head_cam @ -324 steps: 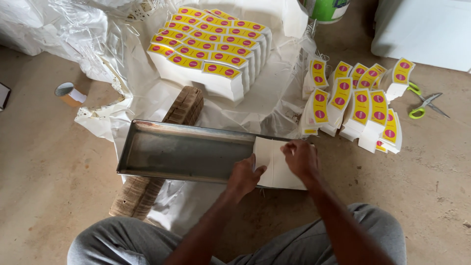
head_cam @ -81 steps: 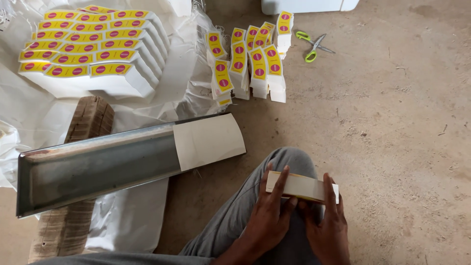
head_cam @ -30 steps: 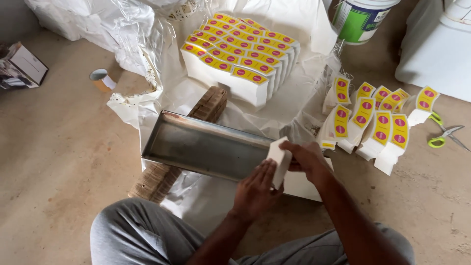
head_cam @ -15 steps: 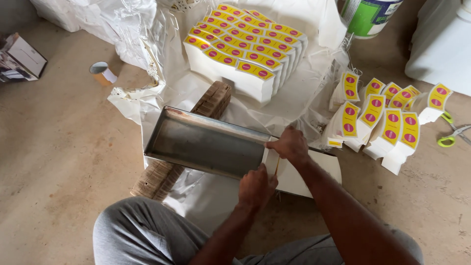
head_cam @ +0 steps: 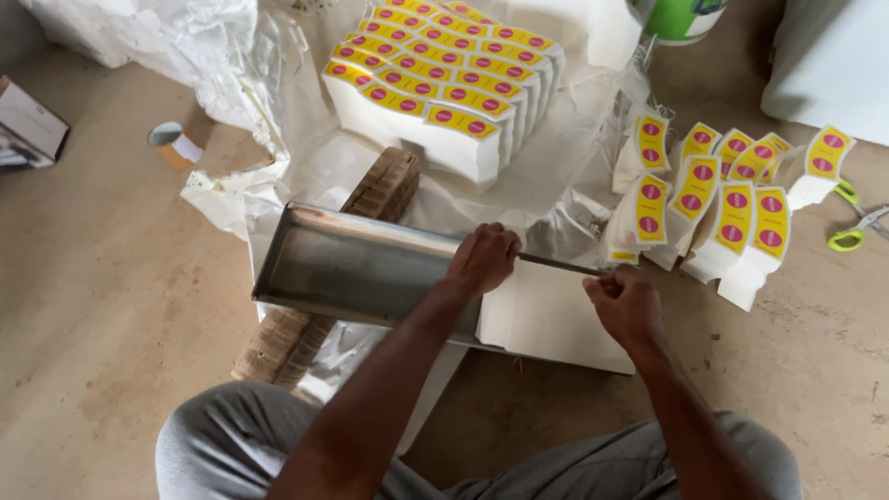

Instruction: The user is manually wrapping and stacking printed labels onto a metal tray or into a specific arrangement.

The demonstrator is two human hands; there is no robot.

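A long metal trough (head_cam: 352, 268) lies across a wooden block (head_cam: 278, 343) on the floor in front of my knees. A white stack of paper (head_cam: 546, 319) fills its right part. My left hand (head_cam: 486, 259) is curled over the stack's left end, knuckles up. My right hand (head_cam: 625, 301) is a closed fist pressed at the stack's right end, by the trough's far rim. What the fist's fingers pinch is hidden.
A block of white packs with yellow and pink labels (head_cam: 444, 93) sits on white plastic sheeting (head_cam: 185, 46) behind the trough. Several loose labelled packs (head_cam: 722, 204) stand at the right, with green-handled scissors (head_cam: 852, 227), a green bucket (head_cam: 681, 17), a tape roll (head_cam: 171, 143) and a small box (head_cam: 28, 125) around.
My hands have spread apart along the white stack: the left moved up onto its left end, the right slid to its right end. The camera view shifted slightly.
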